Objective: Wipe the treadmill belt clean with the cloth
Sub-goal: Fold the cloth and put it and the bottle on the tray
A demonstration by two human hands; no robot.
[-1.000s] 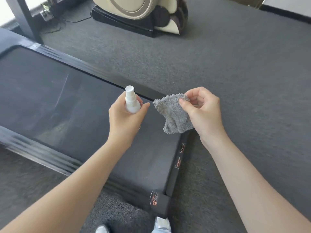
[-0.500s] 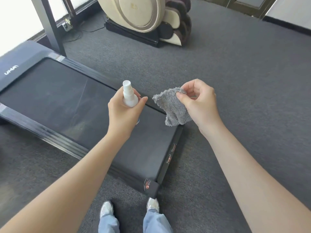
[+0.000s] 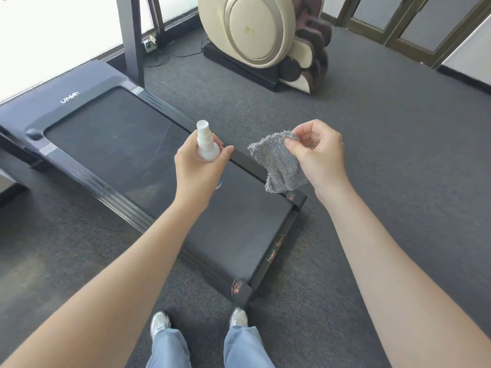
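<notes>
Aloft — right hand pinches cloth; left hand grips bottle over belt.

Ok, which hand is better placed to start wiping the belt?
Right, probably. The right hand pinches the grey cloth, which hangs near the treadmill belt; the left hand grips a white spray bottle, so it is occupied.

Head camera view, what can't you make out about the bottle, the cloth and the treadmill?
All in the head view:
Spray bottle: body and any label hidden in the grip of the left hand.
Cloth: top corner hidden by the pinch of the right hand.
Treadmill belt: part hidden behind the left hand and forearm.
Stickers at the treadmill's end: too small to read.
Massage chair: top cut off by the upper edge.
</notes>
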